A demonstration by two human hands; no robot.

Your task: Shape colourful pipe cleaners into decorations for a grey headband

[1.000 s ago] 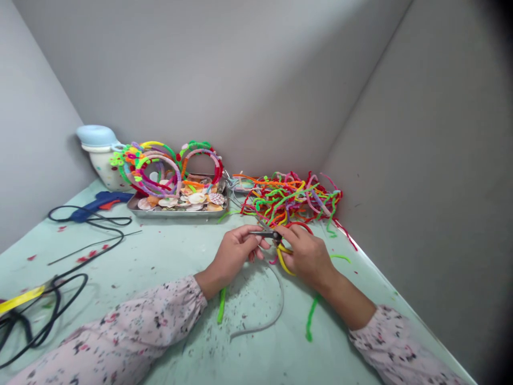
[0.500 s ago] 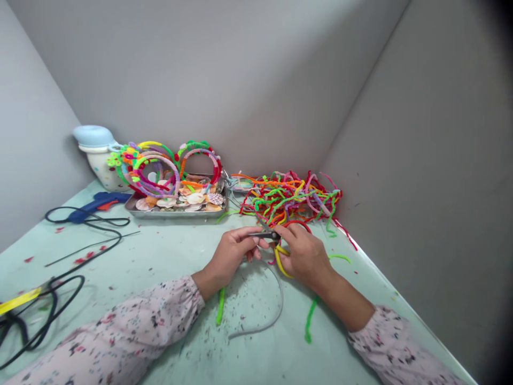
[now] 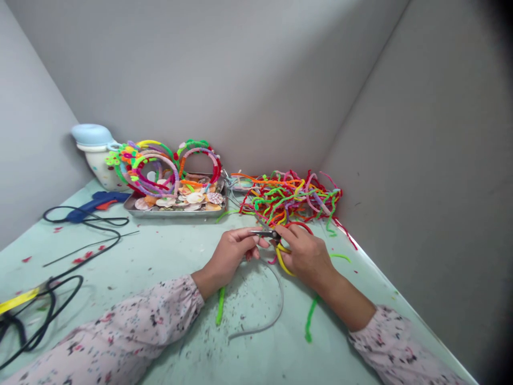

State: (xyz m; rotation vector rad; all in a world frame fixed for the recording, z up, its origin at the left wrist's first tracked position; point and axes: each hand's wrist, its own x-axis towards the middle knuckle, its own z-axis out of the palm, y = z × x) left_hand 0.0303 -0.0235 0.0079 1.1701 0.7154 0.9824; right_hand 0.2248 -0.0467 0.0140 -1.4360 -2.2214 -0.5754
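Note:
My right hand (image 3: 306, 254) is closed round the handles of a pair of scissors (image 3: 282, 258), one loop yellow and one red. The scissors' dark blades are parted and point left, close against the fingertips of my left hand (image 3: 232, 254). My left hand is closed in a pinch at one end of a thin grey cord (image 3: 278, 310); its fingers partly hide what lies between them. From there the cord curves down to the table, its free end lying towards me. A short green pipe cleaner (image 3: 220, 307) lies by my left wrist, and another green pipe cleaner (image 3: 309, 323) lies below my right wrist.
Behind my hands is a heap of colourful pipe cleaners (image 3: 288, 195). A metal tray (image 3: 176, 214) carries shells and several wrapped headbands (image 3: 156, 155). At left are a blue glue gun (image 3: 94, 206), its black cable (image 3: 116, 238) and a white cup with a blue lid (image 3: 94, 155).
Very little differs. The hands, scissors and grey cord keep nearly the same places; the view has shifted slightly.

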